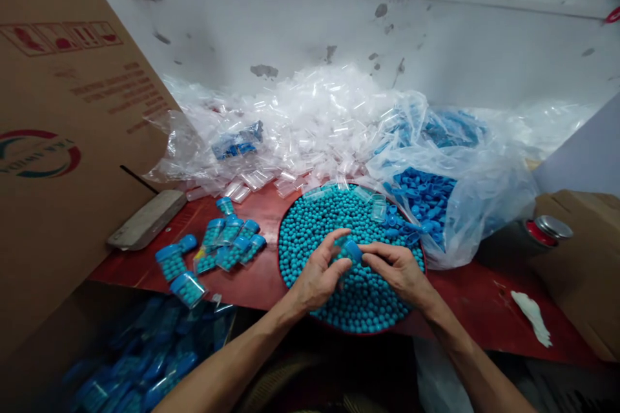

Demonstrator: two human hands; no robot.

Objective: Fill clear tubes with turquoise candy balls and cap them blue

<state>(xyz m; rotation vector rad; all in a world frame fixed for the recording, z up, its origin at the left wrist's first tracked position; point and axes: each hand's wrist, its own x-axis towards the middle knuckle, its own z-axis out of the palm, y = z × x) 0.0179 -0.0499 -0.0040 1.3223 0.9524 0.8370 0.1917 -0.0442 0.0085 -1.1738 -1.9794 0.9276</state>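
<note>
Above a round tray [279,238] of turquoise beads [361,316], both hands meet at one small clear container with a blue cap [352,251]. My left hand [317,274] is closed around the container's clear body, thumb and fingers on either side. At the cap, my right hand [398,271] pinches with thumb and forefinger. Whether the cap is fully seated cannot be made out. A clear empty container [378,208] lies on the beads near the tray's far right, with several loose blue caps [411,231] beside it.
Several filled containers [230,242] lie left on the red table [242,284]; more capped ones [140,361] sit below its edge. Clear empty containers [310,135] pile behind. A bag of blue caps [421,200] stands right. Cardboard boxes [72,109] flank the table, with a metal-lidded flask [547,230] at right.
</note>
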